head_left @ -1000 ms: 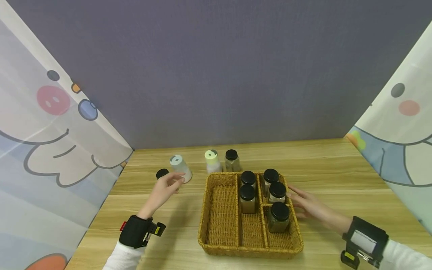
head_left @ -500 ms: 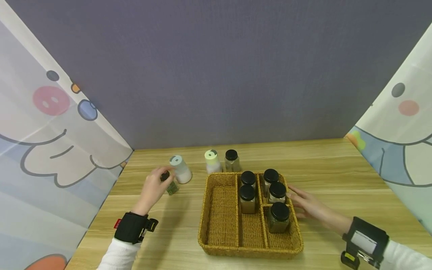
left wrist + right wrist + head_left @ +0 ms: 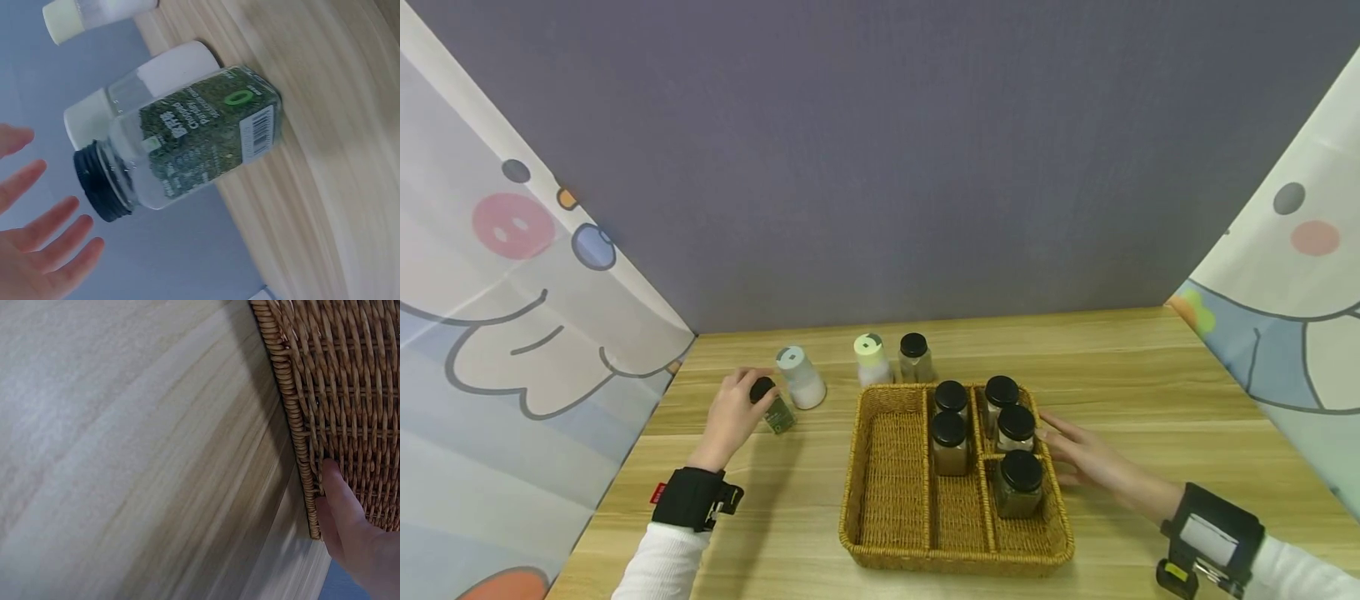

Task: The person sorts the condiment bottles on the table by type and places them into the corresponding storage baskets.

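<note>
My left hand [image 3: 733,414] is beside a jar of green flakes [image 3: 779,416] with a black lid, at the left of the table. In the left wrist view the fingers of the left hand [image 3: 47,247] are spread and relaxed, with a gap between them and the lid of the green-flake jar [image 3: 206,128]. My right hand [image 3: 1086,458] rests its fingers against the right side of a wicker basket [image 3: 891,483]; in the right wrist view, the right hand [image 3: 353,531] touches the woven wall of the basket [image 3: 350,394].
A white-capped bottle [image 3: 802,379] stands right of the green-flake jar. Behind the basket are a yellow-capped bottle [image 3: 873,362] and a black-lidded jar [image 3: 916,360]. Several black-lidded jars [image 3: 1018,487] stand in the basket's middle and right compartments; a grey wall [image 3: 880,167] rises behind the table.
My left hand has moved left, from beside the white-capped bottle to the green-flake jar, whose body now shows. The right hand and the basket have stayed where they were.
</note>
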`<action>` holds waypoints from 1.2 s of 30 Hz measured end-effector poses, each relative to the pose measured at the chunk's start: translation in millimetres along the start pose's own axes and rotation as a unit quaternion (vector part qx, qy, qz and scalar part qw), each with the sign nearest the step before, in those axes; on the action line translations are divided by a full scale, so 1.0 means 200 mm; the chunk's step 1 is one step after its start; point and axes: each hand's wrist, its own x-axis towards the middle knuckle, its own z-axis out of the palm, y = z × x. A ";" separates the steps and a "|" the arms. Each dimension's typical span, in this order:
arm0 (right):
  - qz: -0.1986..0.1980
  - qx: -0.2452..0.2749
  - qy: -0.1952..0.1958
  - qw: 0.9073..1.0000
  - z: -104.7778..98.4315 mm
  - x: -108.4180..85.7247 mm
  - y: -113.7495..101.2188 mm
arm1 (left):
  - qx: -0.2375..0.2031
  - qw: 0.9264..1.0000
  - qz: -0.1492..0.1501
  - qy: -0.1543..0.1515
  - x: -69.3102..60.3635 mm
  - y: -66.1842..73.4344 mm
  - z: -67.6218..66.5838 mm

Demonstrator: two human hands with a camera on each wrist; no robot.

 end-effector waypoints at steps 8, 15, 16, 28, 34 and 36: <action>0.001 0.006 0.003 1.000 0.00 0.00 0.00 | -0.024 0.998 -0.046 -0.042 0.02 -0.04 0.01; 0.002 0.007 0.005 1.000 0.00 0.00 0.00 | -0.028 0.997 -0.057 -0.053 0.02 -0.07 0.03; 0.002 0.008 0.005 1.000 0.00 0.00 0.00 | -0.030 0.996 -0.059 -0.055 0.02 -0.08 0.03; 0.000 0.005 0.004 1.000 0.00 0.01 0.01 | -0.043 0.995 -0.062 -0.068 0.03 -0.10 0.05; -0.001 0.006 0.004 1.000 0.00 0.00 0.01 | -0.043 0.994 -0.061 -0.080 0.04 -0.09 0.04; -0.001 0.007 0.004 1.000 0.00 0.00 0.01 | -0.039 0.994 -0.058 -0.085 0.04 -0.09 0.04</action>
